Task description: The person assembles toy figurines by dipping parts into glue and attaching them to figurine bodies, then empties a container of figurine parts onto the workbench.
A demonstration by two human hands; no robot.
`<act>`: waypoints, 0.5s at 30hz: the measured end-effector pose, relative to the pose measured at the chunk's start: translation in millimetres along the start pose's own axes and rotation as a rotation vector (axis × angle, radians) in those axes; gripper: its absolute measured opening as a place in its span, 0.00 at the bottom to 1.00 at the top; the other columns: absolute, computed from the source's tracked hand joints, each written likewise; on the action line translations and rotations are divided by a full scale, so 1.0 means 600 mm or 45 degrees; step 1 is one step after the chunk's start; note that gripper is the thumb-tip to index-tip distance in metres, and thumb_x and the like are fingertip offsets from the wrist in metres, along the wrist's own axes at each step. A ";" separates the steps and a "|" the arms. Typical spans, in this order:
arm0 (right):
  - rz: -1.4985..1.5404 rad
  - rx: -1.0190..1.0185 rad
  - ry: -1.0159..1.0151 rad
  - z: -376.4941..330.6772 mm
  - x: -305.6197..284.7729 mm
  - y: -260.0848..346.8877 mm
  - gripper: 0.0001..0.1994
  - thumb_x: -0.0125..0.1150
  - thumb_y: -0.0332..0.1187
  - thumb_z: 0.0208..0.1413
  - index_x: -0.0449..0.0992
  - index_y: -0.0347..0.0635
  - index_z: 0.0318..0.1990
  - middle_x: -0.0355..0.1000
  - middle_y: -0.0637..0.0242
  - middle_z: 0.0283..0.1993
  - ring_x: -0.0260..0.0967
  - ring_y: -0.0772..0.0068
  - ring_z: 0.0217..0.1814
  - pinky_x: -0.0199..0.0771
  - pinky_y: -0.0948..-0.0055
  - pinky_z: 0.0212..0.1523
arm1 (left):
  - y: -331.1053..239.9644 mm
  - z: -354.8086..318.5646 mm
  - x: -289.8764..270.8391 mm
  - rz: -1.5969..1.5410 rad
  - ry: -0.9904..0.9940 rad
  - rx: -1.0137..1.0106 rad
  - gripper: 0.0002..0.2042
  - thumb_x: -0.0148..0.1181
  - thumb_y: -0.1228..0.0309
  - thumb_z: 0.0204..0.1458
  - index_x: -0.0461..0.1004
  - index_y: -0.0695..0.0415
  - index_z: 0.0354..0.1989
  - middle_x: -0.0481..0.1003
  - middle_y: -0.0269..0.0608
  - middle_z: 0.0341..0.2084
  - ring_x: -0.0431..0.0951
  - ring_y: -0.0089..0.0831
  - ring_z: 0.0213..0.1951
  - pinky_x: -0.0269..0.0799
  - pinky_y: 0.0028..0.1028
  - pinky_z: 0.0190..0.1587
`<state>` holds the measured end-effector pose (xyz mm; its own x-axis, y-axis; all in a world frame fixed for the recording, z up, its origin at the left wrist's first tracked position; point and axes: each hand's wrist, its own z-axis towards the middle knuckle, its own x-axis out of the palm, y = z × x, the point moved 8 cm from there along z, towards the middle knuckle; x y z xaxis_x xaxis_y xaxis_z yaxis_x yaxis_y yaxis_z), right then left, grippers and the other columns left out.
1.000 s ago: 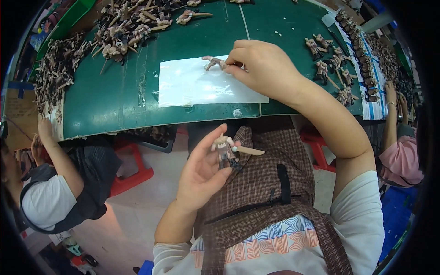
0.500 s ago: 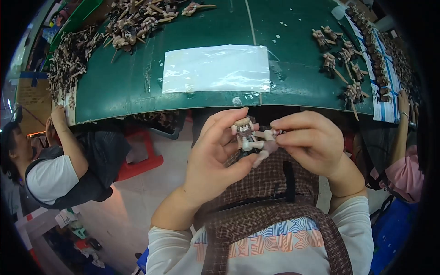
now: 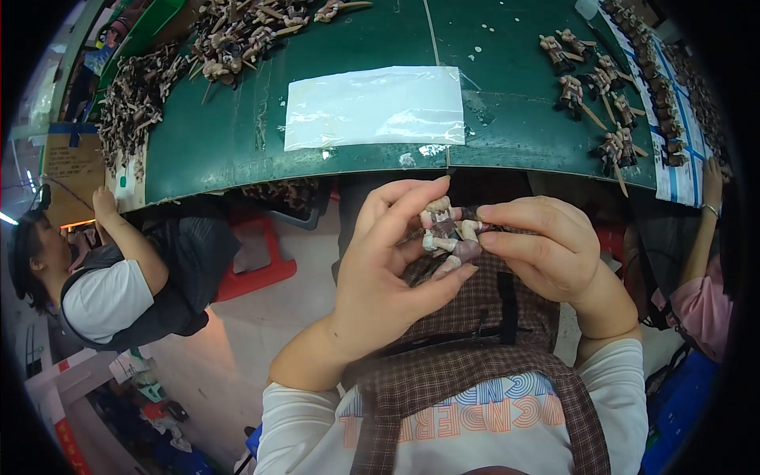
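Just beyond the near edge of the green table (image 3: 222, 150), in front of my apron, I have a small toy figurine (image 3: 467, 250) in brown and pale tones. My left hand (image 3: 368, 273) is closed around it, with the thumb below and the fingers behind. From the other side, my right hand (image 3: 550, 241) is closed, its thumb and fingertips pinching a part of the figurine. A small dark bit shows by those fingertips. Whether this is one figurine or two pressed together, I cannot tell. My fingers hide part of it.
A white sheet (image 3: 372, 111) under clear film lies on the table. Several figurines (image 3: 571, 91) lie at the right, beside a row on a blue-striped board (image 3: 671, 170). A heap of figurines (image 3: 229, 39) is at the far left. One person (image 3: 103, 277) sits left; another's arm (image 3: 701, 245) is right.
My view has shifted slightly, and both hands appear a little further right. The figurine sits at a slightly different angle, and a dark bit now shows by my right fingertips. Both hands keep their hold.
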<state>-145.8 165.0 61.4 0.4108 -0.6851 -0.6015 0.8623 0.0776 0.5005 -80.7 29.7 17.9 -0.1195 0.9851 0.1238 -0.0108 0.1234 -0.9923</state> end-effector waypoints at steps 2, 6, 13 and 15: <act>-0.030 -0.015 0.004 0.000 0.000 0.004 0.13 0.65 0.26 0.41 0.81 0.37 0.38 0.77 0.55 0.42 0.78 0.60 0.36 0.79 0.71 0.34 | 0.001 -0.001 0.002 -0.022 0.014 0.001 0.38 0.66 0.89 0.43 0.58 0.62 0.65 0.54 0.41 0.57 0.68 0.30 0.57 0.72 0.28 0.58; -0.116 -0.074 -0.010 -0.001 -0.005 0.013 0.13 0.63 0.28 0.42 0.80 0.34 0.38 0.77 0.53 0.42 0.78 0.60 0.36 0.79 0.70 0.32 | 0.002 -0.005 0.007 -0.185 0.090 0.058 0.37 0.64 0.88 0.46 0.56 0.64 0.67 0.53 0.45 0.62 0.65 0.34 0.62 0.70 0.31 0.61; -0.109 -0.032 0.044 0.006 0.004 0.007 0.13 0.62 0.30 0.44 0.80 0.34 0.39 0.77 0.54 0.42 0.77 0.60 0.36 0.78 0.70 0.32 | 0.041 -0.001 -0.010 -0.520 0.061 0.040 0.23 0.50 0.72 0.64 0.58 0.67 0.65 0.68 0.52 0.59 0.70 0.40 0.60 0.66 0.34 0.62; -0.113 -0.016 0.042 0.011 0.011 0.000 0.13 0.62 0.29 0.44 0.80 0.35 0.39 0.77 0.55 0.42 0.77 0.60 0.36 0.78 0.70 0.32 | 0.049 -0.002 -0.014 -0.505 0.010 0.038 0.22 0.49 0.72 0.64 0.58 0.67 0.65 0.68 0.53 0.59 0.71 0.39 0.59 0.67 0.34 0.62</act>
<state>-144.6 155.7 61.5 0.3422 -0.6656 -0.6632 0.8992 0.0274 0.4366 -78.8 24.9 -12.2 -0.0930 0.8626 0.4974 -0.0835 0.4910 -0.8671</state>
